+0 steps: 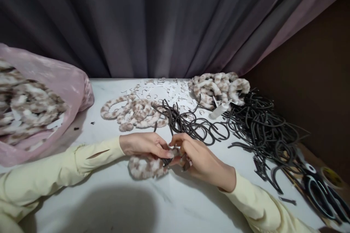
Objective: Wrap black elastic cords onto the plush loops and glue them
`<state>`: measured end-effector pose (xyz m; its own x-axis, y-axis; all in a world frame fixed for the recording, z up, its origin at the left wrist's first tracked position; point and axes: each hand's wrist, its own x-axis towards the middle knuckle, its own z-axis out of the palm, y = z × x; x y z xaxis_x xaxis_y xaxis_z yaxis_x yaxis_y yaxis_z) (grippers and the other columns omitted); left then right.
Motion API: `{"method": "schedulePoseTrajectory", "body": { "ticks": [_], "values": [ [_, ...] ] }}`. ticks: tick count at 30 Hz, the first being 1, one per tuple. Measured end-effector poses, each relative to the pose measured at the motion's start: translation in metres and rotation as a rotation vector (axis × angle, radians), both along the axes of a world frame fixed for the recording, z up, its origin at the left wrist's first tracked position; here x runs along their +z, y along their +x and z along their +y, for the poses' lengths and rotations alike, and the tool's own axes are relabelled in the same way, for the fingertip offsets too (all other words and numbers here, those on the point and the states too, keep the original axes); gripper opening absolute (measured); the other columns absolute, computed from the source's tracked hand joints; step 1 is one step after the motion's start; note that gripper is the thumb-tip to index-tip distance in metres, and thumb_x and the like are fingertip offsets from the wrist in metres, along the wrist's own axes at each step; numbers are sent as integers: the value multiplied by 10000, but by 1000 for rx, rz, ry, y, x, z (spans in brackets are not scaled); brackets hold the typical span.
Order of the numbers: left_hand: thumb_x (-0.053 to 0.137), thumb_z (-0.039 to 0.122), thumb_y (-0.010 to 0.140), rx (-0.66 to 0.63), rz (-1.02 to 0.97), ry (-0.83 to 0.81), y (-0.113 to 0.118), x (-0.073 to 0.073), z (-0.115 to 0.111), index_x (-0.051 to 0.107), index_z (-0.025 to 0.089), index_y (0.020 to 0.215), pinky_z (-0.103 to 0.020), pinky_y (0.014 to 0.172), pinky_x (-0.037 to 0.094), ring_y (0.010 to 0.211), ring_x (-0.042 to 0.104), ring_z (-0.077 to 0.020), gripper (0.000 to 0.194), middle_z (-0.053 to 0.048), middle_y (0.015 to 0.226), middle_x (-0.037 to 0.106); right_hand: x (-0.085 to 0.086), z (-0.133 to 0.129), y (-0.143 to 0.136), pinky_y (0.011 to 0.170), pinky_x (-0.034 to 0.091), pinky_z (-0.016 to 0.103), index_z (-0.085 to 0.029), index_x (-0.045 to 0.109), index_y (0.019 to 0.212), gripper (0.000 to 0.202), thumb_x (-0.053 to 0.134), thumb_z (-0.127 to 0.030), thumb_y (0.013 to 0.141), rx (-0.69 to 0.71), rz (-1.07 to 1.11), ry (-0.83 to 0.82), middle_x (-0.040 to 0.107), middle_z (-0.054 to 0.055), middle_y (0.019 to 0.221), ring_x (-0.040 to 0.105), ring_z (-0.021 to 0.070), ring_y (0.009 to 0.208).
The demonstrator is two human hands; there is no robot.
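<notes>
Near the front middle of the table, my left hand (pixel 149 145) pinches a brown-and-white furry loop (pixel 144 169) together with a short dark end piece by my thumb. My right hand (pixel 198 158) is closed at the same spot, its fingertips meeting those of my left. Between the fingers of my right hand is a small dark piece, partly hidden, whose kind I cannot make out. The furry loop hangs below my left hand, resting on or just over the tabletop. Just beyond my hands lie loose black cords (pixel 188 120) and a pile of furry strips (pixel 142 113).
A pink plastic bag (pixel 79 94) of furry pieces stands at left. At the back lie white paper scraps (pixel 161 91), more furry loops (pixel 218 83) and a small white bottle (pixel 219 110). A big heap of black cords (pixel 262 123) and scissors (pixel 318 193) occupy the right.
</notes>
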<state>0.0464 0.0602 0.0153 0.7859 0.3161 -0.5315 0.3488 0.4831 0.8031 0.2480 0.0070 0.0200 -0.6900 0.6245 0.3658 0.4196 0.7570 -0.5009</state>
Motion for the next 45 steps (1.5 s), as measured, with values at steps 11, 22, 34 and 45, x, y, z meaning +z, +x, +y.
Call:
{"method": "schedulePoseTrajectory", "body": {
  "ticks": [11,22,34,45],
  "values": [
    [704,313,728,289,-188,-144,6,-14,4,735,138,802,-145,685,457,800,625,-139,192,-88,888,705,23,-3,28,429,271,218,-207,393,772,360,354,-539,906,-503,-233,54,497,-35,554,435,108,411],
    [685,326,753,518,-207,-29,8,-30,-2,701,126,851,-164,699,461,754,609,-105,223,-57,842,690,-3,-8,14,516,344,219,-167,584,880,287,434,-408,921,-451,-166,-210,607,21,685,550,130,568],
    [657,299,779,577,-215,15,11,-27,-12,723,105,879,-190,744,459,803,616,-139,228,-80,820,704,-14,-12,7,508,350,211,-139,617,815,218,474,-269,918,-394,32,47,567,19,617,504,101,530],
    [657,312,777,588,-199,34,11,-27,-14,733,127,886,-171,651,429,723,590,-117,228,-67,815,710,-13,-13,7,494,324,223,-143,597,824,194,478,-265,916,-373,-52,43,505,1,619,465,100,519]
  ]
}}
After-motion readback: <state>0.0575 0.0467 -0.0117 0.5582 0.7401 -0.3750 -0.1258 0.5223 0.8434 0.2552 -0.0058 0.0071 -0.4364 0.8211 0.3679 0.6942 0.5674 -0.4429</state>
